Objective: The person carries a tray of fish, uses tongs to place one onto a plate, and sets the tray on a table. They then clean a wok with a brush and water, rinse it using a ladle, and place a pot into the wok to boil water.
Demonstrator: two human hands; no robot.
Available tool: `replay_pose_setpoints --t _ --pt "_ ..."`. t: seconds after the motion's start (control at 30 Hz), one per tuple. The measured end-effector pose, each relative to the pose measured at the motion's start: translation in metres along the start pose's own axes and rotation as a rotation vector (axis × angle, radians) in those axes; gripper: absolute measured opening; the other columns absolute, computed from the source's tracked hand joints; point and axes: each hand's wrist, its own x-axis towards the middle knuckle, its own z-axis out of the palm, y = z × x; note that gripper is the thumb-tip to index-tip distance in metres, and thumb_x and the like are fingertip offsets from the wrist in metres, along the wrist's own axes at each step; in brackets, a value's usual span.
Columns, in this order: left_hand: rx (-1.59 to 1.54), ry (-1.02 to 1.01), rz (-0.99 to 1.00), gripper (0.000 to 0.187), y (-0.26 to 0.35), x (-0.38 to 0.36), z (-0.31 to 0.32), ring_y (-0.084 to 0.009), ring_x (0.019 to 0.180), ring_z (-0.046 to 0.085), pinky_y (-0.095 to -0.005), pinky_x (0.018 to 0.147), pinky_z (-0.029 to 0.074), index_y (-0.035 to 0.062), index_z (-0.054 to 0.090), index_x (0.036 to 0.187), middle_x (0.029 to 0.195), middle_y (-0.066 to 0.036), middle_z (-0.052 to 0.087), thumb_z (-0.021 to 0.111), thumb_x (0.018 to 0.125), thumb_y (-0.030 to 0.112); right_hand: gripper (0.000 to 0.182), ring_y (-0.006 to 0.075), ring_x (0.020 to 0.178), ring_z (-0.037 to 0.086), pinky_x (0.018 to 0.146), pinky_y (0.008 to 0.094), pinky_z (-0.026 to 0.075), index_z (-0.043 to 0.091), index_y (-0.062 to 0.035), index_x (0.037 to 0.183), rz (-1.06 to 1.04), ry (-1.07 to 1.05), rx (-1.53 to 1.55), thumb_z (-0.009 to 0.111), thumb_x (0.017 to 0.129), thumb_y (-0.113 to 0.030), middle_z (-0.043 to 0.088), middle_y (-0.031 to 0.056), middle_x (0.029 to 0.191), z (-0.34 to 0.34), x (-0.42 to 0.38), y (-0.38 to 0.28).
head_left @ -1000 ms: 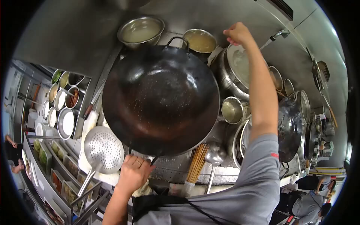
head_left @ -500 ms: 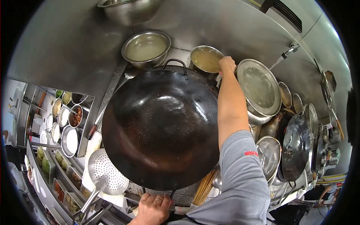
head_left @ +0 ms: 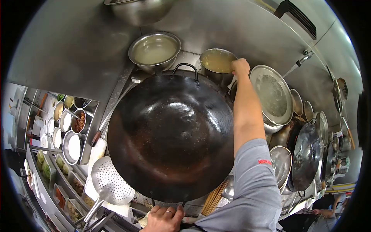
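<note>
A large dark wok (head_left: 170,135) with a wet, shiny inside fills the middle of the view. Past its far right edge, my right hand (head_left: 241,67) is closed at the rim of a metal pot (head_left: 218,62) of cloudy yellowish liquid; what its fingers grip is too small to make out. My left hand (head_left: 165,219), with a ring on one finger, rests at the counter's front edge, just below the wok's near rim. Its fingers are curled, and whatever is under them is hidden.
Left of the wok lie a perforated strainer (head_left: 112,179) and a long-handled ladle (head_left: 101,129). Behind stands a bowl of pale liquid (head_left: 154,50). At the right are a water-filled basin (head_left: 272,92) under a running tap, bamboo sticks (head_left: 215,198) and another wok (head_left: 306,154).
The whole scene has shifted slightly in the view. The metal pot appears raised and tilted a little, with my right hand still at its rim. My left hand has moved slightly right and down.
</note>
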Motion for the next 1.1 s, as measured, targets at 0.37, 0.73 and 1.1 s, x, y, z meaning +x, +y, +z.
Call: replay_pose_setpoints --t 0.37,0.73,1.1 --pt "-0.047 0.052 0.097 0.024 -0.009 0.0 0.001 -0.0147 0.044 0.051 -0.0305 0.044 0.035 0.006 0.068 0.09 0.057 0.002 0.051 0.079 0.074 0.02 0.027 0.0326 0.112 0.067 0.092 0.0406 0.056 0.072 -0.0042 0.111 -0.2 0.13 -0.177 0.062 0.089 -0.018 0.069 0.0165 0.118 -0.02 -0.026 -0.027" --pt "-0.102 0.057 0.117 0.021 -0.019 0.001 0.007 -0.0133 0.044 0.051 -0.0289 0.044 0.037 0.0061 0.068 0.087 0.056 0.003 0.051 0.078 0.073 0.018 0.028 0.0366 0.108 0.066 0.092 0.043 0.055 0.07 -0.0036 0.109 -0.415 0.16 -0.251 0.065 0.085 -0.018 0.069 0.02 0.115 -0.019 -0.03 -0.046" --pt "-0.15 0.119 0.111 0.018 -0.02 -0.001 0.001 -0.0134 0.044 0.05 -0.0283 0.044 0.036 0.0066 0.067 0.084 0.054 0.003 0.05 0.078 0.071 0.014 0.023 0.0324 0.099 0.071 0.084 0.0396 0.058 0.064 -0.0026 0.107 -0.696 0.324 -0.597 0.063 0.088 -0.015 0.072 0.0182 0.103 -0.027 -0.029 -0.053"
